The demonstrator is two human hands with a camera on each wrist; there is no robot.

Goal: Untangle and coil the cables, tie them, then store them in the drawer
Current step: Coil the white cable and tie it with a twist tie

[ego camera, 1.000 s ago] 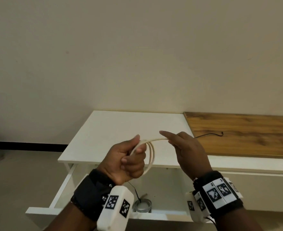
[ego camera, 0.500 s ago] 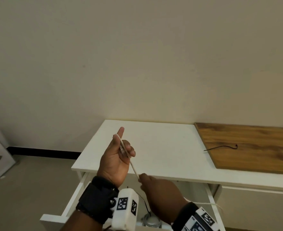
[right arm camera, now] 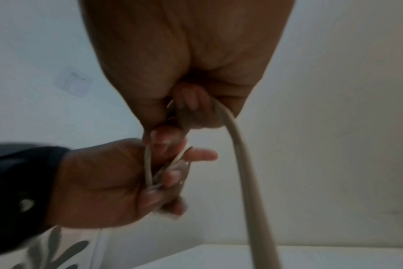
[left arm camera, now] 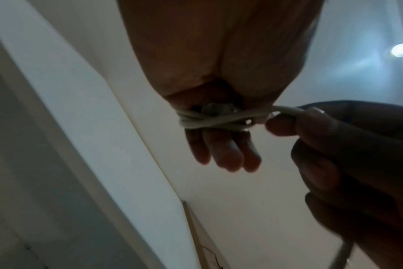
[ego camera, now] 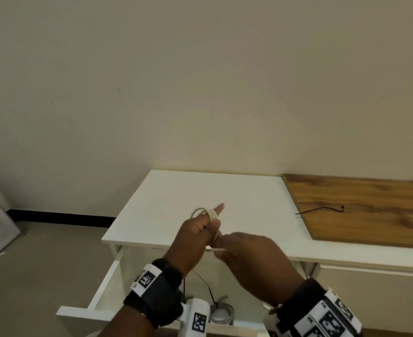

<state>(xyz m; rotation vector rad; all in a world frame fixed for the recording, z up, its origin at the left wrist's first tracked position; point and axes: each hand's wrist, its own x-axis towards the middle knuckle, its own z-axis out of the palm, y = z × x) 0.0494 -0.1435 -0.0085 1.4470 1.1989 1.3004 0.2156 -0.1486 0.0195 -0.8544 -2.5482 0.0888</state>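
A white cable (ego camera: 204, 212) is coiled in small loops, with turns wound round the fingers of my left hand (ego camera: 198, 231), which grips it above the front edge of the white cabinet top (ego camera: 176, 190). In the left wrist view the cable's turns (left arm camera: 214, 121) cross my left fingers. My right hand (ego camera: 227, 244) sits right beside the left and pinches the cable's free run (right arm camera: 239, 163), which trails down from it. The drawer (ego camera: 103, 285) stands open below both hands. A thin black cable (ego camera: 206, 287) lies in it.
A second thin black cable (ego camera: 322, 209) lies on the wooden board (ego camera: 370, 215) at the right of the cabinet top. A small round glass jar (ego camera: 221, 314) sits at the drawer's front. The wall is close behind. Floor lies to the left.
My right hand has come up from low over the drawer to beside the left hand. The cable that ran taut between them now lies wound round the left fingers.
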